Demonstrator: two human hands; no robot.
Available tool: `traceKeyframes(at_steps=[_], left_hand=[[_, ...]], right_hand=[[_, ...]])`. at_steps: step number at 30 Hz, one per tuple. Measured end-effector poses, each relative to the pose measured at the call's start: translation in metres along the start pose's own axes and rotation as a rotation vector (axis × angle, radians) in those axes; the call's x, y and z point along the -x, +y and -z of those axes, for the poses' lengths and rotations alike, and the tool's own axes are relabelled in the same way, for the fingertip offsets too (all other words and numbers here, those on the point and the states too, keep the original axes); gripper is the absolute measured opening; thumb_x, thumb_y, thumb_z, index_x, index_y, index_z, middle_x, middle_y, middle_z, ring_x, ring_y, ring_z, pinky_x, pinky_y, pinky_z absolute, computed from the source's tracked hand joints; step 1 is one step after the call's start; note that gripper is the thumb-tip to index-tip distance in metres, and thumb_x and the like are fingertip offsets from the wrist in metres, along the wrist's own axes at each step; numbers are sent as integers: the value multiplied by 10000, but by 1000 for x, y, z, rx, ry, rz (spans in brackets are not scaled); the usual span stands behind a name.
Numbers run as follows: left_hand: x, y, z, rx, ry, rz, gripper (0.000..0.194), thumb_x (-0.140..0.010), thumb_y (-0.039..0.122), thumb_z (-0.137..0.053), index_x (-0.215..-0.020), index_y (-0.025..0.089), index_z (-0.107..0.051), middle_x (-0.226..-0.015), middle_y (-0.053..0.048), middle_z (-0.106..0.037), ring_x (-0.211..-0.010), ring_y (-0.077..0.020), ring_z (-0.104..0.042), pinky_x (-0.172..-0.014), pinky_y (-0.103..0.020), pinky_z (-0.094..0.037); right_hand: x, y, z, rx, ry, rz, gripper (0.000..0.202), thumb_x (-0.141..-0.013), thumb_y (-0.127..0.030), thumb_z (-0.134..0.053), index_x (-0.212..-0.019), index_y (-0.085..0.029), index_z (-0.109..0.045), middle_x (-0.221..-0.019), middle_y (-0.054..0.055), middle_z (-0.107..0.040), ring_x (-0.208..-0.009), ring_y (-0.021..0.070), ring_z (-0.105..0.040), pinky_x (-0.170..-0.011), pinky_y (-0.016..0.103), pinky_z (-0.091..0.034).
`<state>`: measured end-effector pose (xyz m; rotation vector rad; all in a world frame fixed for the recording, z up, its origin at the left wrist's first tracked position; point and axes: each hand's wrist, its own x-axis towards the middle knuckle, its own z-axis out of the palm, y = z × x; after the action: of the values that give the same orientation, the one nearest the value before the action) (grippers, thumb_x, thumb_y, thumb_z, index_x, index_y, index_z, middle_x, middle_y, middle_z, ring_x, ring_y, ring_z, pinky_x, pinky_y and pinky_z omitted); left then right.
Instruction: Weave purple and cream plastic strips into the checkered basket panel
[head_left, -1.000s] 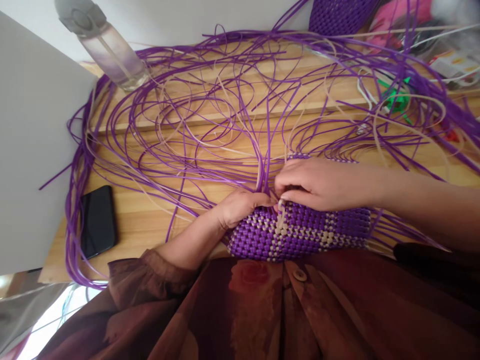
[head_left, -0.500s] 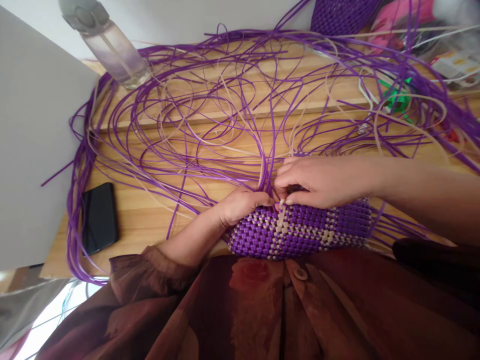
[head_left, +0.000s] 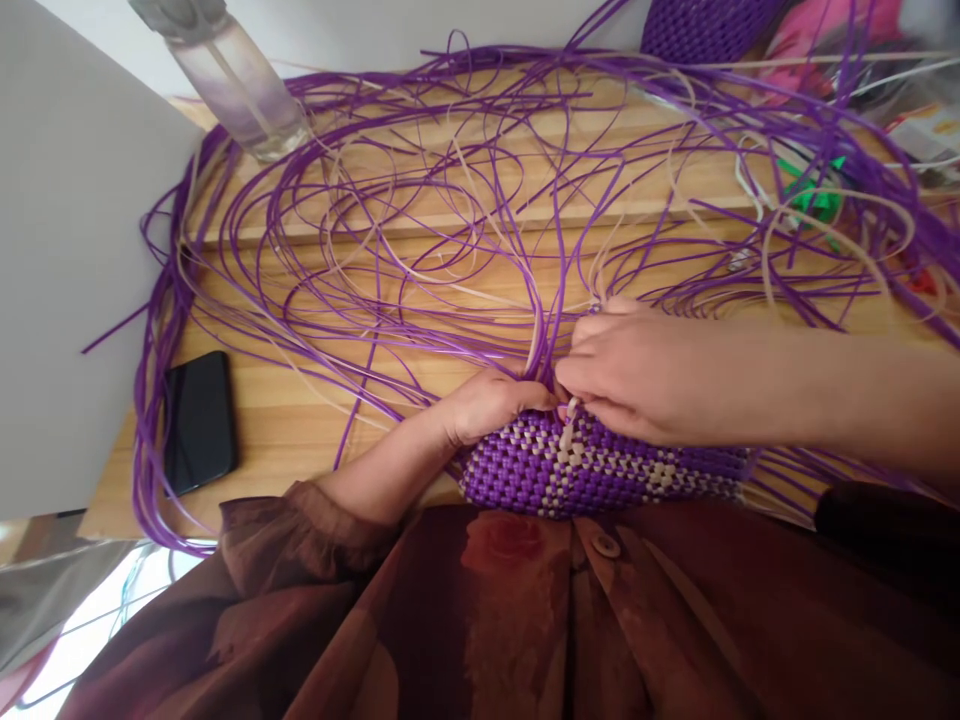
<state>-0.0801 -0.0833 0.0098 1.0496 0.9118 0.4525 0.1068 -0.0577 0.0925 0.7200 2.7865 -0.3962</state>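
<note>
A purple and beige woven basket piece (head_left: 517, 470) lies at the table's front edge, against the brown garment. My left hand (head_left: 499, 405) is closed on its upper left edge, thumb pressed near where purple strands rise from the weave. My right hand (head_left: 626, 370) bends over the same edge, its fingers drawn together at a beige strip (head_left: 571, 420) that stands out from the weave. The right fingertips are partly hidden, so their exact hold on the strip is hard to see. Long purple strands (head_left: 559, 240) run up from between the hands.
Loose purple and beige strands loop across the wooden table (head_left: 289, 395). A black phone (head_left: 201, 422) lies at the left, a clear bottle (head_left: 244, 90) at the back left. Behind, at the right, are a purple woven piece (head_left: 705, 28) and a green tangle (head_left: 817, 195).
My right hand has turned and its back now covers more of the weave. The beige strip looks shorter and more upright. My left hand keeps its hold; the whole view has shifted slightly.
</note>
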Motion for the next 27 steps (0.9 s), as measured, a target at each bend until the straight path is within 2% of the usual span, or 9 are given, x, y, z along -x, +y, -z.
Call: traceKeyframes(at_steps=[5,9,12,14,17,20,23,25,27], left_hand=[[3,5,-2,23,23,-3,109,-686,195,-629,-586,165,-662,-594,18,-614,-689,-148,-568,-695,-264,-440],[3,5,0,-29,37,20,121,-712,227,-634,-672,154,-723,-688,11,-680,-731,-154,-589,-728,-266,-452],[2,4,2,-13,-46,-12,182,-733,243,-611,-769,149,-762,-800,-6,-725,-777,-160,-617,-781,-273,-467],[1,4,3,-2,-79,-32,189,-729,244,-610,-780,147,-764,-833,-17,-735,-804,-168,-628,-804,-276,-473],[1,4,2,-16,-23,-28,125,-715,236,-639,-693,150,-727,-770,-6,-715,-776,-160,-614,-770,-265,-468],[1,4,2,-4,5,-12,100,-709,226,-650,-664,151,-698,-692,13,-673,-714,-142,-583,-715,-262,-454],[0,0,3,2,-28,12,138,-717,251,-641,-748,144,-722,-737,2,-689,-700,-144,-583,-694,-274,-451],[-1,-2,4,-11,-36,37,188,-713,276,-642,-799,135,-731,-766,-13,-698,-685,-150,-583,-670,-284,-446],[-2,-3,5,-21,-30,53,194,-694,289,-650,-790,134,-717,-736,-13,-678,-646,-147,-563,-632,-287,-429]], right_hand=[[19,-9,-14,111,155,26,325,-989,-221,-380,-699,-218,-526,-659,58,-563,-672,203,-444,-757,411,-291],[25,-5,-29,122,281,51,289,-979,-209,-430,-715,-223,-547,-717,46,-586,-706,200,-465,-753,376,-336],[24,-2,-34,204,382,105,253,-960,-162,-453,-738,-193,-571,-729,39,-576,-709,187,-474,-732,341,-376],[22,-1,-33,210,397,138,250,-955,-147,-457,-737,-178,-573,-722,39,-565,-708,180,-474,-722,324,-390],[21,4,-32,247,414,209,258,-992,-183,-438,-786,-177,-595,-748,39,-603,-764,185,-510,-758,329,-406],[21,9,-33,288,479,299,225,-998,-172,-438,-865,-183,-619,-868,40,-675,-863,193,-567,-808,339,-420],[21,11,-34,79,414,219,204,-967,-152,-442,-845,-172,-604,-843,54,-669,-803,182,-585,-754,313,-436],[21,11,-30,-159,314,87,138,-920,-151,-479,-907,-171,-615,-852,48,-669,-787,172,-598,-735,296,-440],[21,11,-23,-336,215,3,191,-868,-149,-519,-1011,-190,-638,-930,31,-694,-823,165,-624,-751,284,-443]])
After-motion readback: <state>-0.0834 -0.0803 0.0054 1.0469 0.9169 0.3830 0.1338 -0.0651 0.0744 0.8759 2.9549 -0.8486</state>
